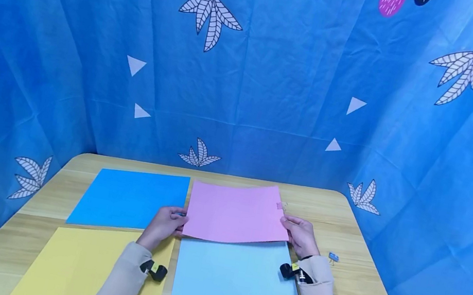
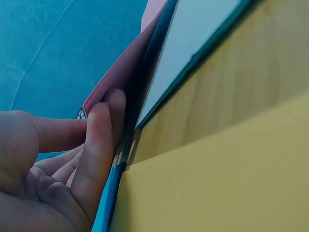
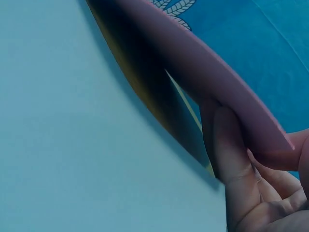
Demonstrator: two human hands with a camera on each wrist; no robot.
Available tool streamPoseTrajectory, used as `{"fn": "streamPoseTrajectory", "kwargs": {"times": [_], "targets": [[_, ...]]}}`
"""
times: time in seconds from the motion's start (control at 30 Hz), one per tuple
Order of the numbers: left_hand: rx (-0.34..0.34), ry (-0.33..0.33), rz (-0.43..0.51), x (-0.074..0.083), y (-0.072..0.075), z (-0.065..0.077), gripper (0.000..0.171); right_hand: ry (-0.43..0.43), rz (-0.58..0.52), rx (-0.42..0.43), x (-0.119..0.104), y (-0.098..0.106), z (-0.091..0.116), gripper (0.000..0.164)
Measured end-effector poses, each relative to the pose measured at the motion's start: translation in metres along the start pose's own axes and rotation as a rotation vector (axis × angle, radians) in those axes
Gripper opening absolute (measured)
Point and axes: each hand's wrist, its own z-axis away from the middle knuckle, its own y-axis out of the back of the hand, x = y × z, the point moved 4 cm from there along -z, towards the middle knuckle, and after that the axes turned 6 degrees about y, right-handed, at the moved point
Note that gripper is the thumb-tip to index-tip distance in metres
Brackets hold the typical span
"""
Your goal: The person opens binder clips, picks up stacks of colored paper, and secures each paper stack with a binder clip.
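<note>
Both hands hold up a pink sheet of paper (image 1: 235, 213) by its two sides. My left hand (image 1: 166, 224) pinches its near left corner between thumb and fingers, the thumb on top in the left wrist view. On the opposite side my right hand (image 1: 300, 235) pinches the near right edge, with fingers (image 3: 231, 145) curled under the paper. A small pink clip (image 1: 280, 206) with wire handles sits on the sheet's right edge, beyond the right hand. The sheet bends slightly and stands raised over the table, just beyond a light blue sheet (image 1: 236, 288).
A bright blue sheet (image 1: 129, 200) lies at the back left and a yellow sheet (image 1: 89, 269) at the front left. On the wooden table (image 1: 362, 294), a small blue binder clip (image 1: 333, 257) lies to the right. A blue patterned curtain (image 1: 273, 96) surrounds the table's back and sides.
</note>
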Motion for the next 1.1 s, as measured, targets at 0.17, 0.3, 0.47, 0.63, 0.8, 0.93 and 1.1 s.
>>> {"fn": "streamPoseTrajectory", "kwargs": {"times": [0.17, 0.3, 0.47, 0.63, 0.8, 0.93, 1.1], "targets": [[-0.021, -0.011, 0.0, 0.003, -0.001, 0.004, 0.039, -0.001, -0.02, -0.042, 0.0, 0.001, -0.001, 0.046], [-0.028, -0.022, -0.01, 0.003, -0.001, 0.004, 0.04, 0.006, -0.038, -0.091, 0.0, 0.0, -0.002, 0.048], [-0.037, -0.026, -0.043, 0.005, -0.002, 0.003, 0.039, 0.02, -0.024, -0.137, 0.001, 0.001, -0.002, 0.048], [-0.044, -0.027, -0.145, 0.008, -0.005, 0.005, 0.041, 0.027, 0.02, -0.156, 0.001, 0.002, -0.001, 0.048], [-0.051, -0.041, -0.246, 0.013, -0.007, 0.012, 0.044, 0.025, 0.056, -0.16, 0.0, 0.001, 0.0, 0.047], [-0.043, -0.074, -0.343, 0.017, -0.008, 0.016, 0.043, 0.021, 0.055, -0.178, -0.001, -0.001, 0.0, 0.05], [-0.044, -0.084, -0.402, 0.021, -0.007, 0.019, 0.043, -0.003, 0.073, -0.184, -0.006, 0.001, 0.001, 0.054]]}}
